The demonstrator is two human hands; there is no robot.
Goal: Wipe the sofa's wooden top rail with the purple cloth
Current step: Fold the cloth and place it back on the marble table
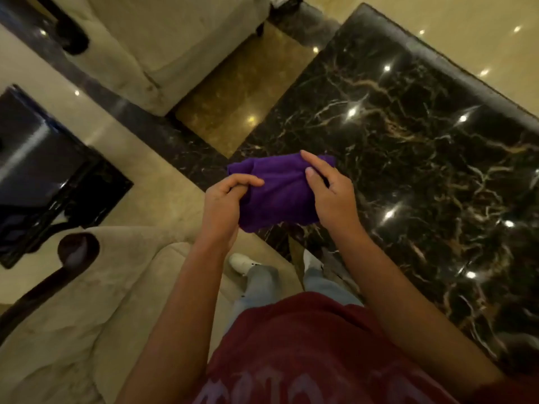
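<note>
Above the black marble surface (408,135) edge you held the purple cloth (277,193) bunched between both hands, left hand (224,205) and right hand (329,193) each pinching a side.

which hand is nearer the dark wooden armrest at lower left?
Left. The left hand grips the cloth's left edge, on the armrest's side; the right hand holds its far edge.

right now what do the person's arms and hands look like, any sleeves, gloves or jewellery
Both forearms are bare to the bottom of the picture, with no sleeve on them in view. The left hand and right hand wear no gloves, and no rings, watch or bracelet show. The fingernails are short and unpainted. A dark red shirt with pale lettering covers the torso.
</note>
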